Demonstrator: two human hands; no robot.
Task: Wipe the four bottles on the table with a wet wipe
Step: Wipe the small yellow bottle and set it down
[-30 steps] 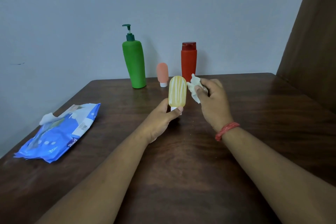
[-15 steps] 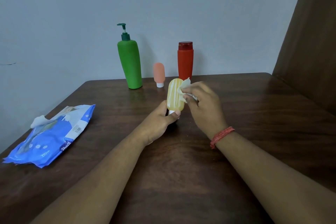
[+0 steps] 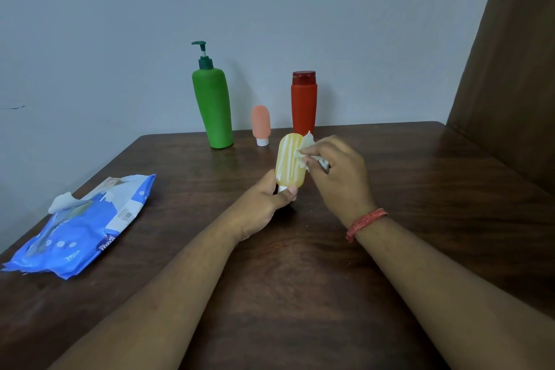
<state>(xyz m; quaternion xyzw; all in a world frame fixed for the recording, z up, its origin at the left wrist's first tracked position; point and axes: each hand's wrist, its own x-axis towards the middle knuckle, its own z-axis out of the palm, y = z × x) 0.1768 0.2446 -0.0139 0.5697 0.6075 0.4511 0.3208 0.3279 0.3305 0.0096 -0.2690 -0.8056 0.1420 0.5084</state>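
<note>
Yellow bottle [image 3: 290, 164] upright above the table [image 3: 420, 189], cap pinched in my left hand [image 3: 264, 207], while my right hand [image 3: 339, 177] grips the wet wipe [image 3: 306, 144] pressed against its side; green bottle [image 3: 213, 108], pink bottle [image 3: 260, 123] and red bottle [image 3: 304, 102] standing behind.

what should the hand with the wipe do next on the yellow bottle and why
Probably drag the wet wipe down the side of the yellow bottle. The right hand pinches the wipe against the bottle's upper right side, while the left hand holds it upright by the white cap end, so the lower body looks not yet covered.
</note>
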